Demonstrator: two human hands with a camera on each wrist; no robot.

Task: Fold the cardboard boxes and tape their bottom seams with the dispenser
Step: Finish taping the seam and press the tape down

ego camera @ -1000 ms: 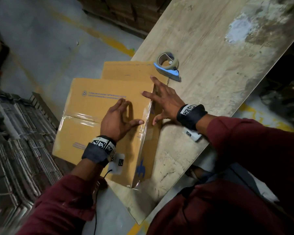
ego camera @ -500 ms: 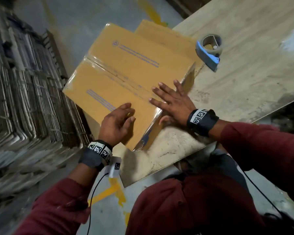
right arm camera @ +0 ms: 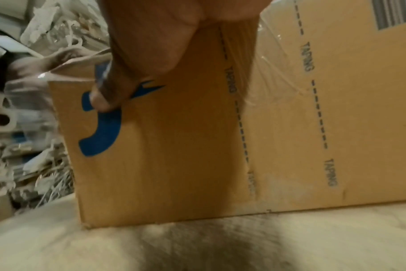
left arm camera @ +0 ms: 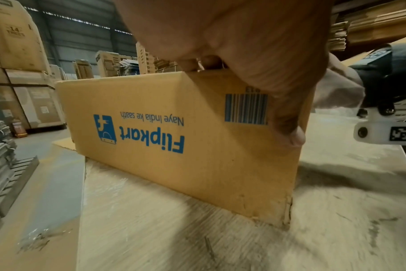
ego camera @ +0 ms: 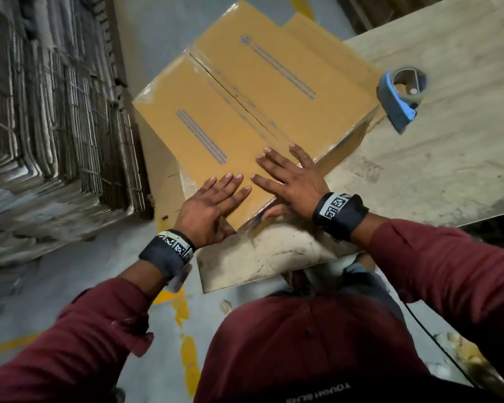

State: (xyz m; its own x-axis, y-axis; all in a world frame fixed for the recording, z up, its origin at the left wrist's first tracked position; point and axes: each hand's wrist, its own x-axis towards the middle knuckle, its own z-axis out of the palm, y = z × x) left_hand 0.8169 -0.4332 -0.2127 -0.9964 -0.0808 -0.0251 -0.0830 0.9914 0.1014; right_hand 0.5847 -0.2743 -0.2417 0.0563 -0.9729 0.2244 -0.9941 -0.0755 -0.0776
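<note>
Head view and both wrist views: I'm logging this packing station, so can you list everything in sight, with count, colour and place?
Cardboard box: one, tan with blue print, upside down on the table's near-left corner, clear tape over its seam.
Flat cardboard sheet: one, tan, beneath the box's far side.
Tape dispenser: one, blue and grey, on the table right of the box.
Table: one, pale worn wood.
Bundled flat cartons: many, grey-brown, stacked on the floor at left.
Floor lines: yellow, on grey concrete.
Left hand: fingers flat on the box top, thumb on its side.
Right hand: likewise.
Sleeves: two, maroon.
</note>
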